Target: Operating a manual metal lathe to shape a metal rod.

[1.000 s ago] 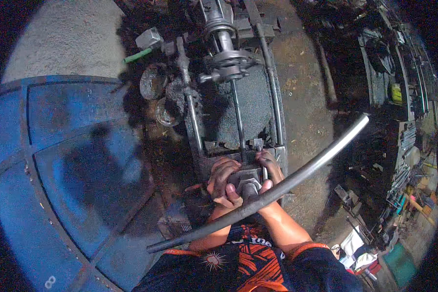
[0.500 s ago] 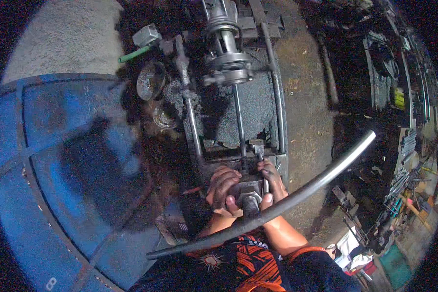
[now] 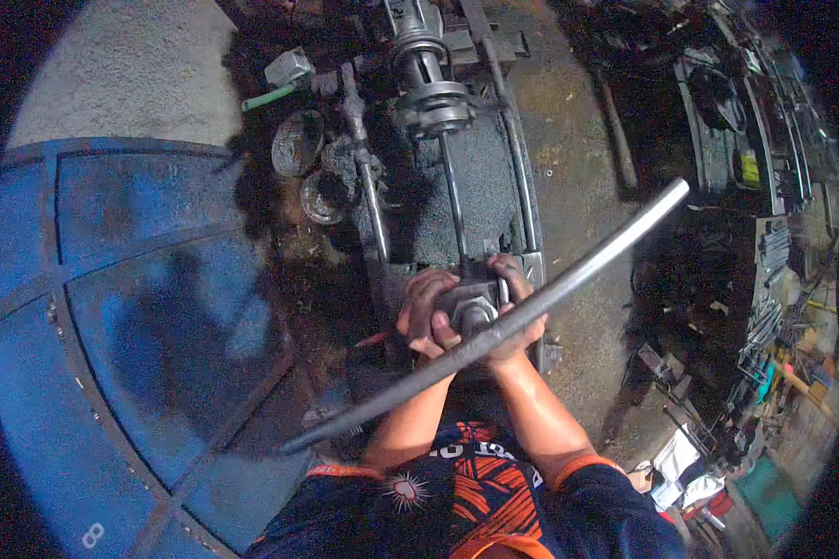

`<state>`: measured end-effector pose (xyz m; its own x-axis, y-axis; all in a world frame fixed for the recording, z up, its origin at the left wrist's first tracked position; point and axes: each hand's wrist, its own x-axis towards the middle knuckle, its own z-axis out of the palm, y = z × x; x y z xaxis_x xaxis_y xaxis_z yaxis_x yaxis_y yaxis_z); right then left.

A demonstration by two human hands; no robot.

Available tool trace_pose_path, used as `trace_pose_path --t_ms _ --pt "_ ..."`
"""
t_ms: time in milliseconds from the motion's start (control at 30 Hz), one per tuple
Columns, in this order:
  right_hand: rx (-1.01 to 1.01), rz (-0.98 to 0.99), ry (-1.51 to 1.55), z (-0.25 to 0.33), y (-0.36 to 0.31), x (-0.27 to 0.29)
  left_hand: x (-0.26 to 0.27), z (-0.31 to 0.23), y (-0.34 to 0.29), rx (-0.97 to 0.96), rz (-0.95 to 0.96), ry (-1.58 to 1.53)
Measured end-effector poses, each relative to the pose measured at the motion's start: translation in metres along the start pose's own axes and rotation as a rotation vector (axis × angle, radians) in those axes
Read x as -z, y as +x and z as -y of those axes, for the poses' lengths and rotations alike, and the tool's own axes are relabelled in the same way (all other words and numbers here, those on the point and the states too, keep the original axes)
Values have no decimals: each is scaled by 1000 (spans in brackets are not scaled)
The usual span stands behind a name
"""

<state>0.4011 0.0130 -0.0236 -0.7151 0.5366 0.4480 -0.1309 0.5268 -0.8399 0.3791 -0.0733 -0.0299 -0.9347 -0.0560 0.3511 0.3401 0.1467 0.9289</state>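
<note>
Both hands are closed round a dark metal block at the near end of a long machine bed. My left hand wraps its left side, thumb near the large hex nut facing me. On the right side my right hand grips the same metal block, with a thin shiny metal piece by its fingers. A long round metal bar passes slantwise in front of the nut and partly covers my right hand. From the block's far side a slim rod runs to a round metal spindle head.
Grey metal chips lie between the bed's side rails. Round pans and a green-handled tool stand left of it. A blue metal panel spreads along the left. Tools and shelving line the right.
My hands, the block and the bar sit higher in the picture, and the near bed end has shifted up too. The bar now crosses closer to the nut. Both grips look the same.
</note>
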Motion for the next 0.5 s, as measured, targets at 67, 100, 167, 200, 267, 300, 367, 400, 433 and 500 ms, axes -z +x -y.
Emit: trace_pose_path --t_ms 67,100,167,200,267,300,367,400,433,500 --pt "-7 -79 117 0 4 -1 0 1 0 -20 8 50" --pt "-8 -78 144 0 5 0 0 1 1 -43 11 71" --pt "25 -80 96 1 6 0 0 3 2 -51 11 101" --pt "12 -62 62 2 6 1 0 3 1 -57 8 133" --pt "-16 -52 2 2 4 2 -1 5 0 -96 16 125" --pt "-52 -47 23 2 3 3 -2 6 0 -74 7 101" --pt "-119 -46 32 3 2 2 -3 5 -1 -50 1 95" --pt "-87 -65 43 4 1 1 -2 5 -1 -80 27 89" --pt "-110 -67 54 4 1 1 -2 4 1 -82 25 30" --pt "-142 -91 116 4 0 -1 4 0 7 -52 108 -21"
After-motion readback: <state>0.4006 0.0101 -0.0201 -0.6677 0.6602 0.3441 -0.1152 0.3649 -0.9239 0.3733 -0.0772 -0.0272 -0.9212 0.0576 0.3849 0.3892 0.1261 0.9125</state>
